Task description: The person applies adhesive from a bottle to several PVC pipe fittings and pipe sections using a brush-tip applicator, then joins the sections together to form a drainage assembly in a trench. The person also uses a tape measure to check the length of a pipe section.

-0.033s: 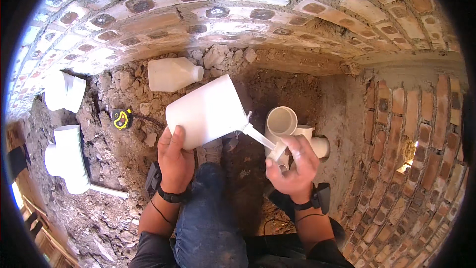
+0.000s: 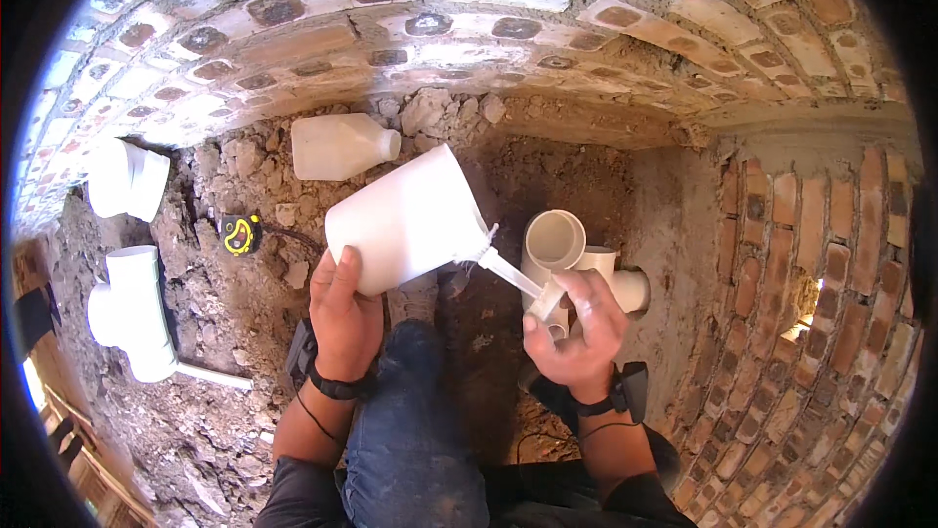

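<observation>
While white pipe fittings (image 2: 142, 318) lie at the dirt floor's (image 2: 230, 440) left edge, the left hand (image 2: 344, 318) holds a tilted white tub (image 2: 401, 225) above the floor's middle, thumb against its side, other fingers hidden. At its mouth, the right hand (image 2: 584, 337) pinches what looks like a white brush (image 2: 512, 272), near pipes (image 2: 596, 257) toward the floor's right edge. Brushwork seems in hand; the next move likely calls for a steady tub.
</observation>
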The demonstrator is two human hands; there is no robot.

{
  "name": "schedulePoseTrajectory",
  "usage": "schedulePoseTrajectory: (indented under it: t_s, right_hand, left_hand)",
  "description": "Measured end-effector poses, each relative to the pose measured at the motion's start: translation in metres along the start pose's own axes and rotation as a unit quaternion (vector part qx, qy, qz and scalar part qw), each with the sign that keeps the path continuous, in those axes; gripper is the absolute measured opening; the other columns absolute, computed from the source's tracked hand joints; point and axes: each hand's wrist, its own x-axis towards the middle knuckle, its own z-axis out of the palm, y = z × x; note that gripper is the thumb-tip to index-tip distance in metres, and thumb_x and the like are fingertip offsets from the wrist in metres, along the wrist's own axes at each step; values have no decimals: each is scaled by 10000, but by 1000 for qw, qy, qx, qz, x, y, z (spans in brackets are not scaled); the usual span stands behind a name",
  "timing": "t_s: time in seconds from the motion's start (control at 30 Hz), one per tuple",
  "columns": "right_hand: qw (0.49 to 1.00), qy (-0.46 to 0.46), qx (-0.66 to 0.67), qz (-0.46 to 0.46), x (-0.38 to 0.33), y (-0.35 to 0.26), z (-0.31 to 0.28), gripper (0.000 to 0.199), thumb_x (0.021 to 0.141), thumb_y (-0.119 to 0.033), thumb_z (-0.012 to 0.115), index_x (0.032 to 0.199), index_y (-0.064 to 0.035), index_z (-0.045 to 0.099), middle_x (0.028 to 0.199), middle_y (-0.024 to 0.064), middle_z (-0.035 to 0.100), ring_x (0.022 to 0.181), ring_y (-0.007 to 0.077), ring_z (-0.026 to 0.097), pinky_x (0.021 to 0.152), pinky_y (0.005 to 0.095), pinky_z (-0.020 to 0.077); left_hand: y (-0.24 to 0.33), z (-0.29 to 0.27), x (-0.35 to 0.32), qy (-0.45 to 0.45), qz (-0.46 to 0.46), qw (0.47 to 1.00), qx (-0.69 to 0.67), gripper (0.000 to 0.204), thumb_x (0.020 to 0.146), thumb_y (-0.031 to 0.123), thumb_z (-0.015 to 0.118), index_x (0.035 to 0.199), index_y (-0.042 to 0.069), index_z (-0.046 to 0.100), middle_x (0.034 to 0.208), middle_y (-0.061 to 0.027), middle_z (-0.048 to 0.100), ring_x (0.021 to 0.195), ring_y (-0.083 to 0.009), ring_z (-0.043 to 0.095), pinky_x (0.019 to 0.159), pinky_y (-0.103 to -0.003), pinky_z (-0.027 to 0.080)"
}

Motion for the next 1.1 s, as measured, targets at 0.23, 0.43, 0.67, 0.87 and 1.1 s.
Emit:
schedulePoseTrajectory:
  t_s: [0.23, 0.43, 0.67, 0.87, 1.1]
  right_hand:
    - [970, 108, 154, 152, -22, 39, 15, 413, 857, -127, 738, 1209, 62, 633, 988, 101, 668, 828, 189, 630, 769, 310, 524]
    - [833, 37, 418, 362, -4, 79, 12, 398, 912, -166, 682, 1253, 38, 662, 984, 35, 674, 875, 103, 589, 751, 281, 491]
    - [837, -11, 426, 343, 38, 89, -3, 359, 889, -167, 678, 1193, 22, 703, 1001, 38, 702, 865, 133, 627, 764, 282, 513]
    - [966, -98, 214, 103, 55, 29, -39, 417, 795, -110, 749, 1184, 31, 696, 938, 59, 694, 775, 148, 619, 719, 276, 486]
    - [994, -80, 73, 23, 75, 20, -26, 393, 764, -14, 758, 1151, 13, 693, 870, 61, 652, 708, 124, 553, 607, 282, 424]
  left_hand:
    - [6, -1, -1, -45, -33, 997, -60, 343, 1060, 166, 516, 1339, -28, 571, 1302, -123, 651, 1210, -227, 620, 1062, -384, 466]
    - [13, -13, -8, -102, -37, 994, 5, 413, 1013, 237, 621, 1317, -41, 589, 1240, -132, 681, 1155, -229, 644, 1032, -386, 479]
    - [21, -20, -16, -178, -15, 956, 233, 306, 977, 244, 679, 1069, -45, 715, 960, -55, 715, 865, -139, 628, 786, -269, 466]
    - [29, -19, -10, -209, 78, 906, 361, 263, 958, 204, 682, 1041, -45, 702, 932, -114, 713, 884, -214, 654, 805, -329, 491]
    - [40, -17, -9, -264, 210, 825, 454, 183, 912, 144, 696, 991, -21, 703, 970, -185, 708, 932, -390, 671, 878, -415, 510]
